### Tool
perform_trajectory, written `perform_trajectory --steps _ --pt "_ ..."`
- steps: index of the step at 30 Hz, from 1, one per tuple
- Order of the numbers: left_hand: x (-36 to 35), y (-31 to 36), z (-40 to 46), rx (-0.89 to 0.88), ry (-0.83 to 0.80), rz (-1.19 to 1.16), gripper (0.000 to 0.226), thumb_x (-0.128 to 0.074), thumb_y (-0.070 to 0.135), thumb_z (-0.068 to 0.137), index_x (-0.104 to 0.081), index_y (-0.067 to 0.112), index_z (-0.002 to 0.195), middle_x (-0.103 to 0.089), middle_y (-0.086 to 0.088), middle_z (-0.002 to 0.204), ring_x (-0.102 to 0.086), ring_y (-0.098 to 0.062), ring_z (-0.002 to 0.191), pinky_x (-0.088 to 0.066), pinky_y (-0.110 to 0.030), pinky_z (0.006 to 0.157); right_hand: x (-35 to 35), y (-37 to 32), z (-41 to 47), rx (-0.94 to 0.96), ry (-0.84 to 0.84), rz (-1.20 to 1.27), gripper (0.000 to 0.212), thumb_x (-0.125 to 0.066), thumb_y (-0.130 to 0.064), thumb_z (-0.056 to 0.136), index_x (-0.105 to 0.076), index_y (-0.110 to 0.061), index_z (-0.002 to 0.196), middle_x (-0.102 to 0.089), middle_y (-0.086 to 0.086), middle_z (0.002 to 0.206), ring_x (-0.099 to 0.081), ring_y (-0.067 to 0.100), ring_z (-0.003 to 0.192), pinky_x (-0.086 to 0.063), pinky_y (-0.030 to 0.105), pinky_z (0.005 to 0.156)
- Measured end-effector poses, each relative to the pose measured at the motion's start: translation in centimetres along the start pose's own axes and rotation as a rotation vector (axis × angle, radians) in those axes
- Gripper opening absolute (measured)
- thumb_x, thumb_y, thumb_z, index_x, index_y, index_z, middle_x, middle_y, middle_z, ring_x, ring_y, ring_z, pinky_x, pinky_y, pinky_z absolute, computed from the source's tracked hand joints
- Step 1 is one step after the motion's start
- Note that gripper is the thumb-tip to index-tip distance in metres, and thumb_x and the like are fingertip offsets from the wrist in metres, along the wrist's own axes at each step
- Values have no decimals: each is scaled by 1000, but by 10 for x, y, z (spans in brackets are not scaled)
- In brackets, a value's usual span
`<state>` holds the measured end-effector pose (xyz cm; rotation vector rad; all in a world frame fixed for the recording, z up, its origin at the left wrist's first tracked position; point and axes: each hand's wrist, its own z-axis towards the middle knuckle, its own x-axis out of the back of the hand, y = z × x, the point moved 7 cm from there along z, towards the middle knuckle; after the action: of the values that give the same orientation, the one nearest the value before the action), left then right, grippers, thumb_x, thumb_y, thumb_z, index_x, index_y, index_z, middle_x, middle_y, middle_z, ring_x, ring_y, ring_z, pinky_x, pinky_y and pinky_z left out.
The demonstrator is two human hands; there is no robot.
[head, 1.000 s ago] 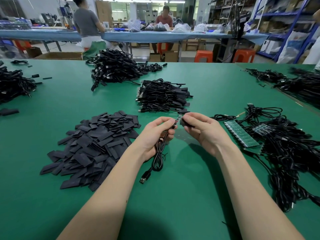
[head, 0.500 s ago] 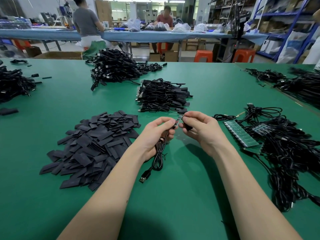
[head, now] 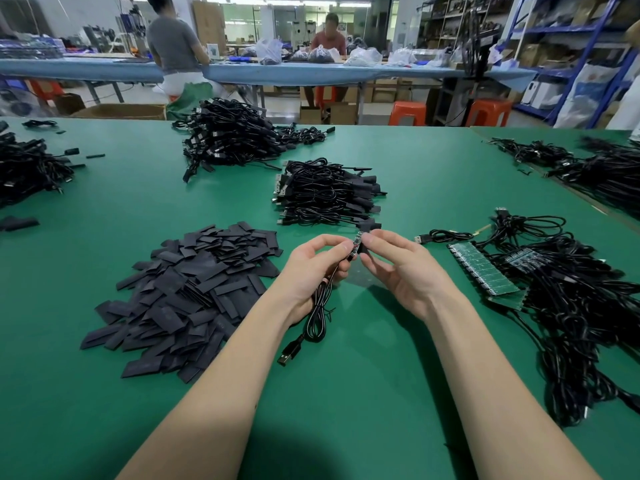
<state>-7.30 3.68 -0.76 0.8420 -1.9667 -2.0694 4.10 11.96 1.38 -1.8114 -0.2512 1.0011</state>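
My left hand (head: 313, 268) pinches a small circuit board (head: 356, 243) soldered to the end of a coiled black USB cable (head: 318, 318). The cable hangs below that hand and its plug (head: 289, 355) lies on the green table (head: 346, 410). My right hand (head: 401, 271) pinches a short black sleeve (head: 364, 249) right beside the board, touching it. Both hands hover a little above the table, in the middle of the view.
A heap of flat black sleeves (head: 187, 292) lies to the left. A stack of bundled cables (head: 325, 195) sits just beyond my hands. To the right lie green board panels (head: 481, 268) on tangled cables (head: 581, 306). More cable piles (head: 235, 133) lie farther back. People work at a far table.
My right hand has brought the black sleeve in closer, up against the board. The left hand and the cable have barely moved.
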Motion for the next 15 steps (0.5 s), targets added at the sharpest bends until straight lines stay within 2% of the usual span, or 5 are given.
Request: perform_trajectory --steps 5,9,15 --pt "-2 0 -1 21 -34 8 3 -68 18 94 -69 17 92 -61 -1 69 -54 -13 59 -41 -22 57 3 -2 0 -16 -26 -43 31 -83 -6 62 -70 -11 90 -75 8 88 -71 16 72 -59 19 70" --pt "-3 -1 1 47 -51 -64 3 -68 16 94 -69 16 91 -65 -3 81 -56 -9 60 -44 -20 58 6 -6 0 4 -34 8 43 -81 -8 69 -73 -11 111 -76 3 94 -70 15 77 -57 18 72" --pt "-5 0 0 53 -86 -53 7 -68 19 93 -71 19 86 -66 -1 81 -55 -8 60 -41 -19 57 6 -17 -1 113 -15 125 36 -82 -6 67 -72 -9 101 -76 11 98 -72 17 87 -57 18 78"
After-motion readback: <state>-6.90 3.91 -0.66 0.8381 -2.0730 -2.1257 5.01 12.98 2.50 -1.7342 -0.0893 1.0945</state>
